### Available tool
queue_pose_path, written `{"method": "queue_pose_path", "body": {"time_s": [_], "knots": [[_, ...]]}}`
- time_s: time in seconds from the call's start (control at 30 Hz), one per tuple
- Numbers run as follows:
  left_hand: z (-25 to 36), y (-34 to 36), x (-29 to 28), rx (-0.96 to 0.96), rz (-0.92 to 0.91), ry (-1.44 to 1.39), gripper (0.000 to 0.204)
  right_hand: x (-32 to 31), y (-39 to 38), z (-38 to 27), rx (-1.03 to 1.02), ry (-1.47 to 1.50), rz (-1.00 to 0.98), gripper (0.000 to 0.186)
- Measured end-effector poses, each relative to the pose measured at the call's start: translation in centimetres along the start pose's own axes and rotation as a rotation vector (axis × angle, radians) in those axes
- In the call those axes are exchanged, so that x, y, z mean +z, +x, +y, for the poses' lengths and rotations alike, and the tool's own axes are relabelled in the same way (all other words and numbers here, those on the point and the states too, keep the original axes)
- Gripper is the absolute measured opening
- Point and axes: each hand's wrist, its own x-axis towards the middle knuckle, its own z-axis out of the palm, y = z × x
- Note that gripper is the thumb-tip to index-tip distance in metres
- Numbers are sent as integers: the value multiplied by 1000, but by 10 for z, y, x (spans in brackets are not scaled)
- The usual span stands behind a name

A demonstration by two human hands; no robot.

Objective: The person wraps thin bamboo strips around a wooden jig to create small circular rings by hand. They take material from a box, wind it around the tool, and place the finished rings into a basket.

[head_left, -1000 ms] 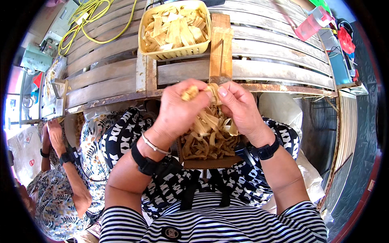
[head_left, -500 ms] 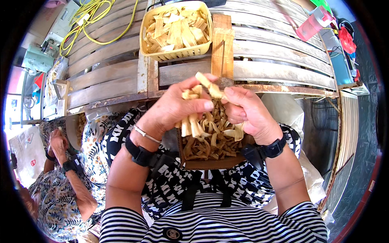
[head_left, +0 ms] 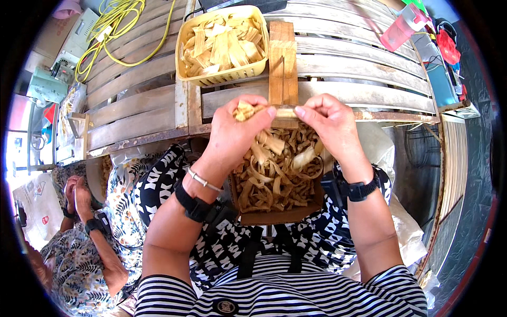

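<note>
My left hand (head_left: 237,129) is closed around several pale yellow dried plant strips (head_left: 246,111), with a few ends hanging below the palm. One short strip (head_left: 285,112) stretches level from its thumb to my right hand (head_left: 334,126), whose thumb and forefinger pinch the other end. Both hands hover above a cardboard box (head_left: 277,216) between my knees. Curled brown and tan dried pieces (head_left: 277,185) fill the box. Lighter in colour, a broad piece (head_left: 303,158) rests among them under my right hand.
On the slatted wooden table stands a yellow plastic basket (head_left: 224,77) heaped with flat pale strips. Beside it a wooden block (head_left: 283,68) reaches the table's edge. A yellow cable (head_left: 108,39) lies far left, a pink bottle (head_left: 402,29) far right. Another person's hands (head_left: 78,194) are at the left.
The strip between my hands has turned from tilted to level, and my hands have drawn slightly apart. My left hand's bundle has shifted, and my right fingers have loosened into a thumb-and-forefinger pinch.
</note>
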Motion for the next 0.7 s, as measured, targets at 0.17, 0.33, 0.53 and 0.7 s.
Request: {"method": "queue_pose_path", "body": {"time_s": [0.17, 0.33, 0.53, 0.7], "knots": [[-14, 39, -2, 3, 76, 245, 19, 6, 31, 0, -27, -694, 198, 33], [-20, 46, -15, -65, 259, 198, 18, 0, 47, 15, 42, -622, 254, 30], [1, -3, -14, 59, -429, 579, 54, 15, 17, 5, -389, -36, 143, 18], [5, -16, -7, 396, -54, 508, 34, 20, -6, -4, -528, -305, -40, 19]]}}
